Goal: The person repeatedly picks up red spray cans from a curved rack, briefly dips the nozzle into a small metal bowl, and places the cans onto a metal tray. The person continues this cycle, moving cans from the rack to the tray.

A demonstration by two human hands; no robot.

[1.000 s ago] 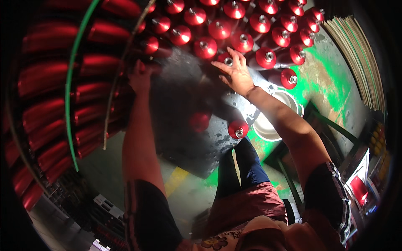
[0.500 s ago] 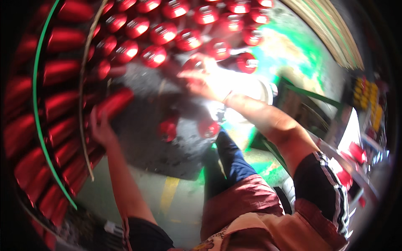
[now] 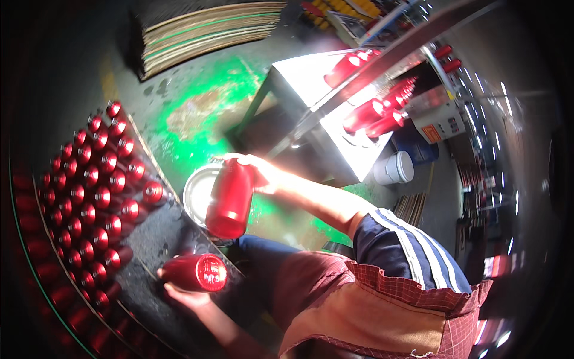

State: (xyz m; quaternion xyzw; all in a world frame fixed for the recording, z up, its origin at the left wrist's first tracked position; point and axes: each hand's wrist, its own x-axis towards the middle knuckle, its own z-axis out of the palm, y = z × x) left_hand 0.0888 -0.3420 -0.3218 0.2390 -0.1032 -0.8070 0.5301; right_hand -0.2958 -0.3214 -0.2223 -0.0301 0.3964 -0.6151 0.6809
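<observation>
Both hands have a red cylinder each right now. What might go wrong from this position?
1. The right hand holds its red cylinder only at the neck end, hanging in the air over the metal bowl; if the grip slips, it would likely fall onto the bowl or floor.
2. The left hand holds the other cylinder lying sideways beside the packed rows of cylinders; a careless swing may knock those over.

My right hand grips a red cylinder by its neck, base hanging down over a white bucket. My left hand holds a second red cylinder lying sideways. Upright red cylinders packed on the pallet left; more on a metal table.
</observation>
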